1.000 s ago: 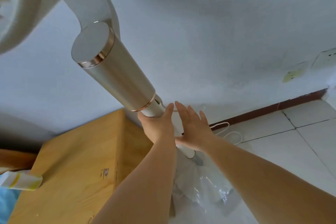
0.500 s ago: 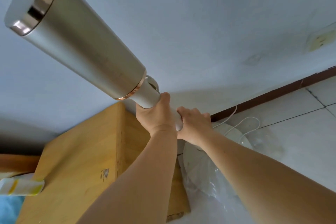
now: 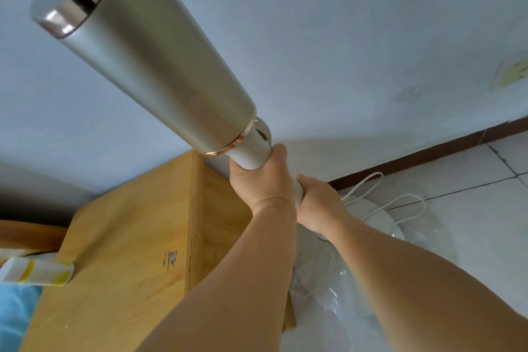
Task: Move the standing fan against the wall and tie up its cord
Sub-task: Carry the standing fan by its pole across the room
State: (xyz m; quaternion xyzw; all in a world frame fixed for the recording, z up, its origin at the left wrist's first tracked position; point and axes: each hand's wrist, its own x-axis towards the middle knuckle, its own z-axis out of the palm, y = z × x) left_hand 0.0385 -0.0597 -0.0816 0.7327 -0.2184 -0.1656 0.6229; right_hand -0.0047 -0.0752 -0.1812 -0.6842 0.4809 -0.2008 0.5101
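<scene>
Two bare hands on the fan's white pole, stacked one above the other. Left hand uppermost, fingers wrapped fully round the pole just below the copper-trimmed end of the champagne-coloured motor column; thumb up along the pole. Right hand directly beneath, touching the left, also closed round the pole. Both grips tight, nothing else held.

Standing fan sits near the pale blue wall, its round white base on the tiled floor, close to the dark skirting board. Whether the base touches the skirting I cannot tell; the arms hide part of it. Fan head out of view above. A wooden cabinet stands just left of the pole, with a yellow-and-white tube lying at its near edge. Clear plastic wrapping lies crumpled about the near side of the base.

White power cord trails loose in loops over the base and floor by the skirting, untied.

Judgement: first step in hand, the shifting of the fan toward the wall; probably near its end, given how close the base lies to the skirting. Cord step not yet begun.

Next move calls for a steady two-handed lift or slide so the base settles flat and square to the wall without the top-heavy head tipping. Watch for the cord getting pinched under the base, and for the plastic snagging. Then let go, crouch, gather the loops and bind them.
</scene>
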